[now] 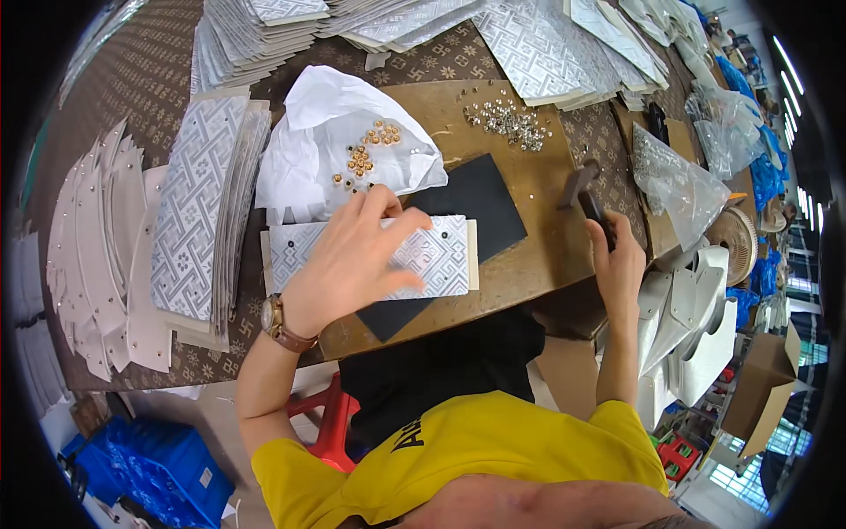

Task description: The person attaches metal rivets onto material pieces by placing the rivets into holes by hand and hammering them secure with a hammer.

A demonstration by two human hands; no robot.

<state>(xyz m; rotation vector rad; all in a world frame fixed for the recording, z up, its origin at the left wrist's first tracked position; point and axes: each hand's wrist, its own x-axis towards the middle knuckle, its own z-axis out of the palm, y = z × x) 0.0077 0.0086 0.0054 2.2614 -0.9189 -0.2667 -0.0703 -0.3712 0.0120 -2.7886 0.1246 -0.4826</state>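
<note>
My left hand, with a watch on its wrist, hovers over a grey-and-white patterned panel. Its fingers are apart and curved, with nothing seen between them. Dark round holes or studs show near the panel's ends, and the hand hides its middle. Under the panel lies a black mat on a wooden board. To the right, my right hand is closed round the dark handle of a hammer, raised off the board. Gold-coloured rings rest on white sheeting just beyond my left hand.
Small silver metal pieces lie heaped at the board's far side. Stacked patterned panels and pale studded pieces stand at left, with more panels at the back. A clear plastic bag sits at right; a blue crate is below left.
</note>
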